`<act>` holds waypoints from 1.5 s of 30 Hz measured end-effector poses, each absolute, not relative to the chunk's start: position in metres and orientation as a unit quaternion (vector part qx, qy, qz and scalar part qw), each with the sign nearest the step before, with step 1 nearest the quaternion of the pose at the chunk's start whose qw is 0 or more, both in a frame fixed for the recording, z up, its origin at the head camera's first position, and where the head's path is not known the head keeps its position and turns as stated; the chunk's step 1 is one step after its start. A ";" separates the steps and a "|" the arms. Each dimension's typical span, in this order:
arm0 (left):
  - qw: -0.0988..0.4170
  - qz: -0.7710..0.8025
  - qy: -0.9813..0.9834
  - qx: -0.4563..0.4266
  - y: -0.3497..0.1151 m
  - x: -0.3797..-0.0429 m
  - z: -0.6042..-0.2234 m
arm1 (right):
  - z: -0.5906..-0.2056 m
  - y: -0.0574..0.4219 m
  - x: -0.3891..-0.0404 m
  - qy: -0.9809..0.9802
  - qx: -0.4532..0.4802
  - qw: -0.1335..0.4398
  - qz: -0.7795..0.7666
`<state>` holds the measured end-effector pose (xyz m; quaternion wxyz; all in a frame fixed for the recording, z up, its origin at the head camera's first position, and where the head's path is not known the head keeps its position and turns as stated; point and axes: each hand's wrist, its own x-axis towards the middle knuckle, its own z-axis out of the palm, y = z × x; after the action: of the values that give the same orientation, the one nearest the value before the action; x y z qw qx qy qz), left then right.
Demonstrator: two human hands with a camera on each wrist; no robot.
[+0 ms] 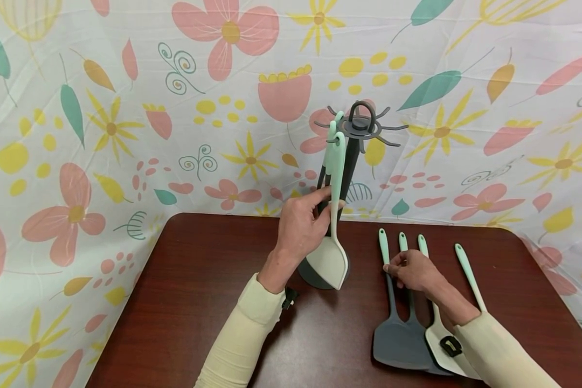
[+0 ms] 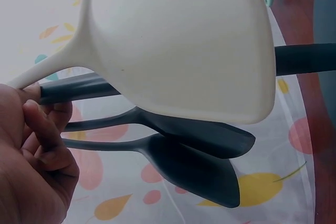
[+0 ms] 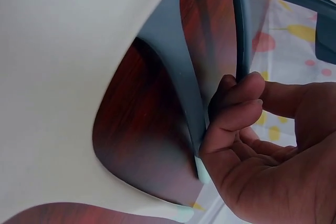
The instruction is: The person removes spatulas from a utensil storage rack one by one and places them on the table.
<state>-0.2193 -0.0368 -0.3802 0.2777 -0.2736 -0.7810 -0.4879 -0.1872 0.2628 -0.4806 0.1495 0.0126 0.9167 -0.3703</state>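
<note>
My left hand [image 1: 300, 223] grips the black pole [image 2: 79, 86] of the utensil stand [image 1: 364, 129], its fingers behind a hanging cream turner's handle. That cream turner [image 1: 327, 264] has a mint handle end looped on a hook. Two dark utensils [image 2: 210, 169] hang behind it, their mint ends beside it on the hooks. On the table my right hand [image 1: 414, 269] pinches the handle of a dark grey turner [image 1: 395, 342], the leftmost of the laid-out row; the right wrist view shows its dark handle [image 3: 240, 35] between thumb and fingers.
Right of the held turner lie another dark turner [image 1: 411, 302], a cream turner [image 1: 438, 334] and a mint-handled utensil [image 1: 468, 269], its lower part hidden by my right sleeve. The stand's round base [image 1: 315, 277] rests on the brown table [image 1: 199, 302]. A floral cloth [image 1: 140, 108] hangs behind.
</note>
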 end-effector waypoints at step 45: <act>0.291 -0.484 -0.775 -0.285 -0.036 -0.219 -0.381 | -0.475 0.266 -0.179 0.932 -0.012 0.182 -0.314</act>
<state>-0.2189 -0.0360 -0.3809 0.2913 -0.2850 -0.7745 -0.4838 -0.1794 0.2664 -0.4751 0.1820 -0.0119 0.9317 -0.3140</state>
